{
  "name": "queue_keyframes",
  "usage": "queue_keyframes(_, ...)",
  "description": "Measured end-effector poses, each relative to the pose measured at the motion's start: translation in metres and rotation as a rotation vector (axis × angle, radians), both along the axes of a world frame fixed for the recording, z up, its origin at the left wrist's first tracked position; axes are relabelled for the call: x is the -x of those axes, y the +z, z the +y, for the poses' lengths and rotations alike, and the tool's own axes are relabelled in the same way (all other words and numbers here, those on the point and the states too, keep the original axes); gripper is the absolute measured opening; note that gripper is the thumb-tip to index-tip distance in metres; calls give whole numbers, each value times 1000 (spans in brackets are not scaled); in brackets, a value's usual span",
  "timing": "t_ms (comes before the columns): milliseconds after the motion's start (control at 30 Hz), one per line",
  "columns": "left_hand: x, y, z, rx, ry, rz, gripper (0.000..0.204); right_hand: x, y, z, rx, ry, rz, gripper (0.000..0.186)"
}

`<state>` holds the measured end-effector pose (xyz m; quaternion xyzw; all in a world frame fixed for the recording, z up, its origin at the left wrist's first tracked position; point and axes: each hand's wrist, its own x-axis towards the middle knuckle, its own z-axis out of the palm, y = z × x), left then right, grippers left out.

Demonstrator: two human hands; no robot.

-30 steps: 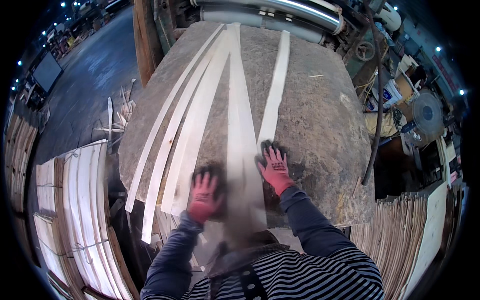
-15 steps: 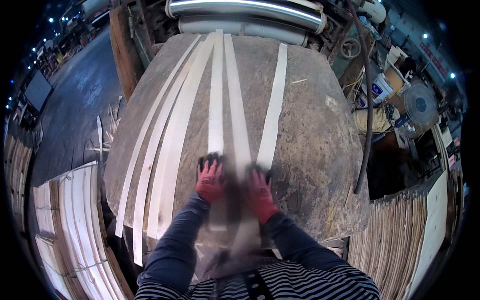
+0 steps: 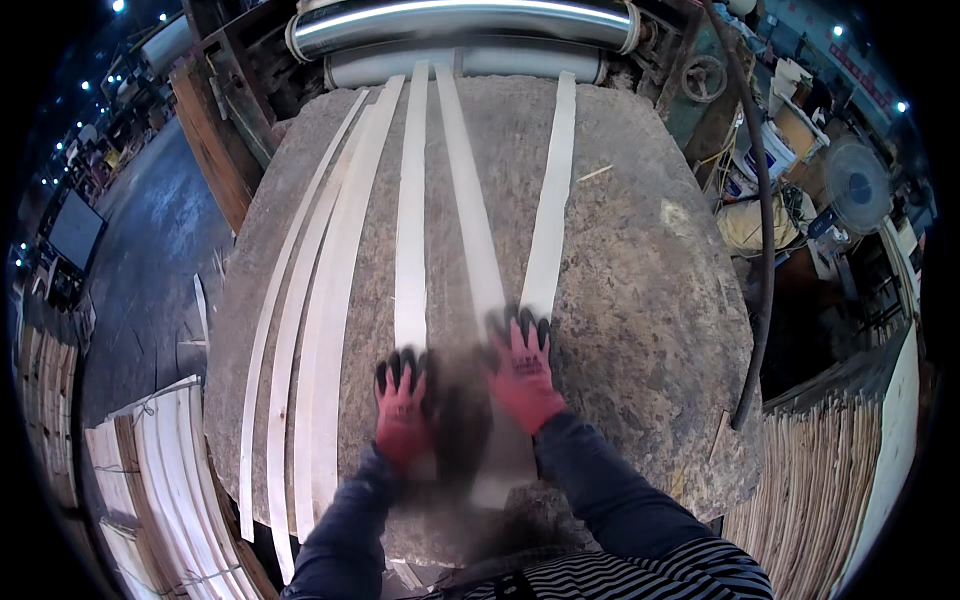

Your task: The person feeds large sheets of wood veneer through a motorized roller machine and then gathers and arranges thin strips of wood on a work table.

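Several long pale wood veneer strips lie lengthwise on a worn, brown-stained table (image 3: 650, 300). My left hand (image 3: 402, 415), in a red glove with black fingertips, lies flat with fingers apart on the near part of one strip (image 3: 411, 230). My right hand (image 3: 522, 375), gloved alike, rests with spread fingers over the near ends of a slanting strip (image 3: 468, 190) and a strip to its right (image 3: 551, 200). Neither hand is closed round anything. Between the hands the picture is smeared, so the strip ends there are unclear. Further strips (image 3: 340, 300) fan out on the left.
Metal rollers (image 3: 465, 28) of a machine stand at the table's far edge. Bundled veneer (image 3: 180, 470) is stacked at lower left, and more stacked sheets (image 3: 820, 480) stand at lower right. A dark hose (image 3: 765, 250) runs down the right side, near a fan (image 3: 857, 187).
My left hand has come nearer to me along its strip. My right hand has shifted slightly farther away and shows more sharply. The whole view has shifted a little.
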<state>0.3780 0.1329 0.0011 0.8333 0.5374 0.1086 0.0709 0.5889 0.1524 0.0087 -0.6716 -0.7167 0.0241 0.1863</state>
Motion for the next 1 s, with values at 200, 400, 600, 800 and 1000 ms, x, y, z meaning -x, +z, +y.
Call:
queue_keyframes(200, -1, -22, 126, -97, 17, 43, 63, -9, 6, 46, 30, -4, 20, 57)
queue_keyframes(400, -9, 8, 235, -433, 231, 33, 65, 0, 17, 52, 12, 42, -19, 59)
queue_keyframes(600, -74, 15, 130, -114, -91, -229, 68, -29, -20, 89, 26, 60, 44, 61)
queue_keyframes(800, -98, -9, 117, 0, -225, -116, 64, -53, -13, 66, 210, 146, 41, 62)
queue_keyframes(1000, -44, 4, 110, -17, -224, 6, 61, -122, 12, 55, 241, 299, -123, 56)
